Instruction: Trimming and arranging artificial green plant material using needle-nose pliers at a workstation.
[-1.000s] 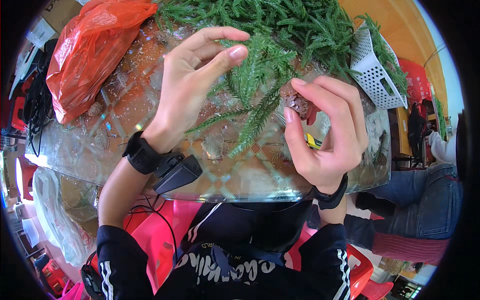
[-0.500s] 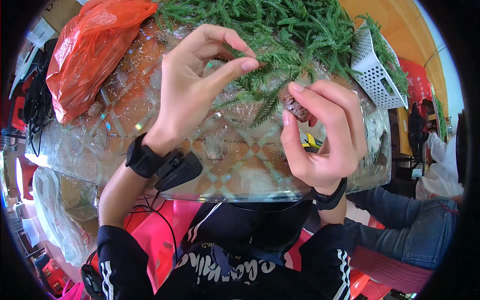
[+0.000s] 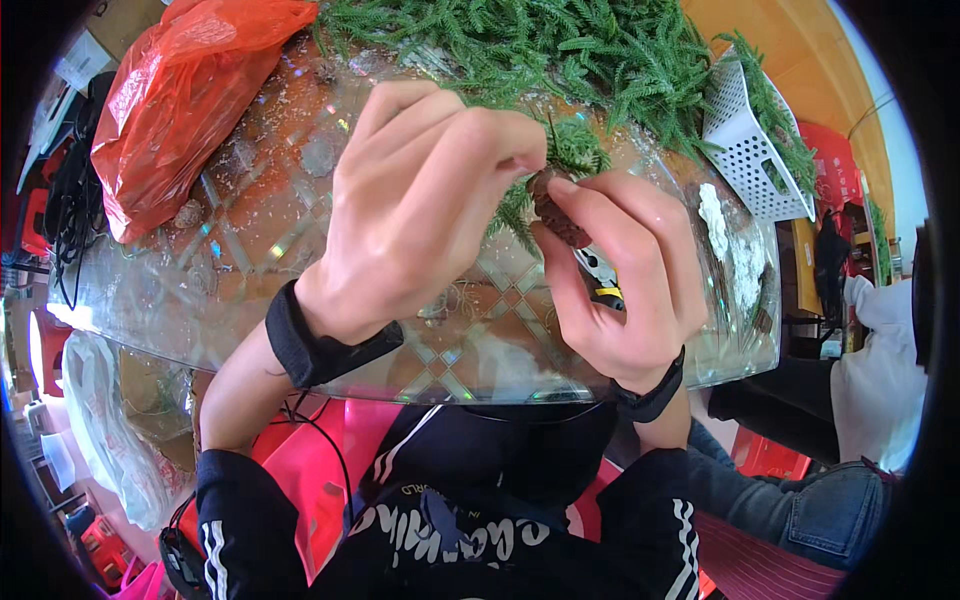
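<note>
The left hand [image 3: 420,210] has come across to the centre; its fingers now pinch the green sprig [image 3: 520,205] against the brown cone [image 3: 556,212], which the right hand [image 3: 625,285] grips.

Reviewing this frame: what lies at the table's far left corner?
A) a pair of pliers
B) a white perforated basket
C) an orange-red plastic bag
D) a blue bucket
C: the orange-red plastic bag sits crumpled on the glass table at far left, while the white perforated basket stands at the far right.
</note>
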A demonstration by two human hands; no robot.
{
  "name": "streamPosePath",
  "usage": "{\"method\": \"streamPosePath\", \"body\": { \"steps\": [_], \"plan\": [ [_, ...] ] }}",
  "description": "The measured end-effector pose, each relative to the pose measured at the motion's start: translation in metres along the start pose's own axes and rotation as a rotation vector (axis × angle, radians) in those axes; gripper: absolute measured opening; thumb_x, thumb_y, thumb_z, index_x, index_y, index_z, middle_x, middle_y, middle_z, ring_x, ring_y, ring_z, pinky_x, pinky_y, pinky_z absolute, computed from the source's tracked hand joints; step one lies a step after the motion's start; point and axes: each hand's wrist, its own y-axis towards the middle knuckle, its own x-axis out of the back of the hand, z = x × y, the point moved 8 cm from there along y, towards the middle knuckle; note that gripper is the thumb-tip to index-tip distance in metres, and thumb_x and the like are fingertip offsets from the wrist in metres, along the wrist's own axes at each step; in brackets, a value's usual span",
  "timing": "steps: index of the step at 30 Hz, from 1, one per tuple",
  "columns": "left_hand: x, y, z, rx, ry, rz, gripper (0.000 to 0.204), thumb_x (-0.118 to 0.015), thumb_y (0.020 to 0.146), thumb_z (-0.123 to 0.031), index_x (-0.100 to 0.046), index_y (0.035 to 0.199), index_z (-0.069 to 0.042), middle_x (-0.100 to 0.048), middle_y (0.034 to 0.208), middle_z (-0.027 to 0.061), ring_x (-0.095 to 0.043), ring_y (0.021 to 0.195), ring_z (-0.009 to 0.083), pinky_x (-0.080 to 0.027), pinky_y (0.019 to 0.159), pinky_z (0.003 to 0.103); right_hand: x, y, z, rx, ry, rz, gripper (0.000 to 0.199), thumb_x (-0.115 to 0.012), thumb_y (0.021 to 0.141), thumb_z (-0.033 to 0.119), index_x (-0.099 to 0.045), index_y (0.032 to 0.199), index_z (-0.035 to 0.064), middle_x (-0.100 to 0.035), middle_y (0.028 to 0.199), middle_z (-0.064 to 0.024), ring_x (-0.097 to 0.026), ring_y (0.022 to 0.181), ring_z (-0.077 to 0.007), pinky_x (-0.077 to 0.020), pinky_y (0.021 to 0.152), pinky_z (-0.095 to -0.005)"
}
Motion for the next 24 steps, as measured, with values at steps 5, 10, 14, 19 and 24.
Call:
{"method": "streamPosePath", "body": {
  "steps": [5, 10, 14, 19, 24],
  "plan": [
    [-0.003, 0.001, -0.006, 0.002, 0.079, 0.095, 0.023, -0.063, 0.066, 0.013, -0.053, 0.082, -0.001, -0.061, 0.075, 0.0097, -0.058, 0.069, 0.0183, -0.045, 0.065, 0.026, -0.002, 0.001, -0.003, -0.054, 0.030, 0.003, 0.037, -0.068, 0.058, -0.012, -0.061, 0.093, -0.0013, -0.058, 0.086, -0.0126, -0.058, 0.071, -0.0218, -0.0478, 0.061, -0.0277],
    [-0.003, -0.005, 0.014, 0.183, -0.091, -0.038, 0.020, -0.062, 0.068, 0.005, -0.054, 0.083, -0.005, -0.058, 0.075, 0.0030, -0.054, 0.065, 0.0213, -0.041, 0.068, 0.030, 0.000, 0.003, -0.007, -0.065, 0.066, -0.014, 0.039, -0.068, 0.058, -0.013, -0.061, 0.094, -0.0009, -0.058, 0.090, -0.0133, -0.058, 0.071, -0.0217, -0.0483, 0.062, -0.0272],
    [-0.010, -0.011, 0.023, 0.299, -0.267, 0.046, 0.024, -0.056, 0.075, 0.012, -0.046, 0.094, 0.000, -0.057, 0.093, 0.0131, -0.056, 0.084, 0.0163, -0.043, 0.081, 0.027, -0.001, 0.004, -0.010, -0.102, 0.140, -0.015, 0.040, -0.067, 0.058, -0.013, -0.061, 0.096, -0.0006, -0.057, 0.096, -0.0139, -0.060, 0.072, -0.0204, -0.0487, 0.062, -0.0265],
    [-0.014, -0.013, 0.026, 0.363, -0.396, 0.074, 0.028, -0.052, 0.079, 0.012, -0.040, 0.101, 0.000, -0.054, 0.101, 0.0144, -0.053, 0.092, 0.0154, -0.041, 0.085, 0.027, -0.005, 0.004, -0.012, -0.109, 0.164, 0.021, 0.042, -0.066, 0.058, -0.014, -0.061, 0.096, -0.0003, -0.053, 0.107, -0.0157, -0.061, 0.073, -0.0195, -0.0494, 0.063, -0.0259],
    [-0.020, -0.017, 0.036, 0.562, -0.741, 0.069, 0.040, -0.056, 0.077, 0.008, -0.035, 0.110, -0.001, -0.053, 0.104, 0.0147, -0.052, 0.096, 0.0158, -0.041, 0.086, 0.029, -0.003, 0.004, -0.012, -0.110, 0.178, 0.097, 0.041, -0.067, 0.060, -0.012, -0.060, 0.098, -0.0020, -0.051, 0.112, -0.0177, -0.061, 0.078, -0.0194, -0.0506, 0.066, -0.0266]
  ]
}}
